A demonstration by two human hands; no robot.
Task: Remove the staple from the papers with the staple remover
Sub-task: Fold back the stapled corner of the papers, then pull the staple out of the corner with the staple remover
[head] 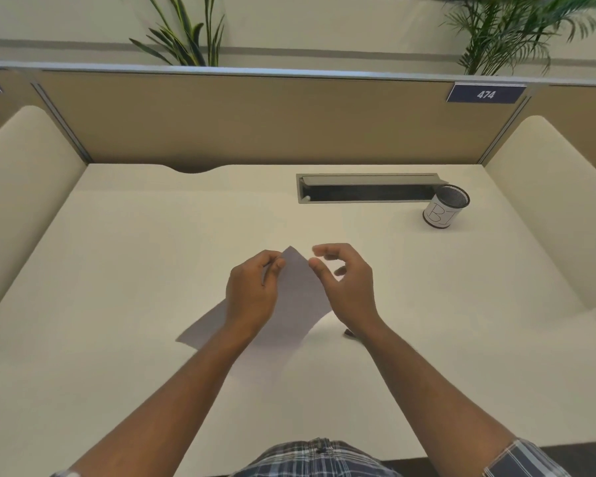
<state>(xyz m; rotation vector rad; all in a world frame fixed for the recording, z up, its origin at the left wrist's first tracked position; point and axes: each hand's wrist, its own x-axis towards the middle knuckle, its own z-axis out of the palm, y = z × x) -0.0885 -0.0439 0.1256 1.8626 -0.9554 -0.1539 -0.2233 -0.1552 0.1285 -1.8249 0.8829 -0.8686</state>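
The papers (300, 301) are seen lying near the middle of the cream desk (117, 270), turned so that one corner points away from the person. That far corner is pinched between the thumb and fingers of the left hand (252, 294), which rests on the left part of the sheets and is closed on them. Just right of the papers, the right hand (348, 287) is held above the desk with thumb and fingers curled but apart, a clear gap being left between them; nothing is gripped in it. Its thumb tip lies close to the right edge of the papers, though whether contact is made cannot be told. A small dark object (350, 333) is partly hidden under the right wrist, just right of the papers' near edge; what it is cannot be told. The staple itself is too small to be made out. Well beyond the papers to the right, a mesh cup (444, 210) with a white label is stood beside a grey cable slot (369, 189).
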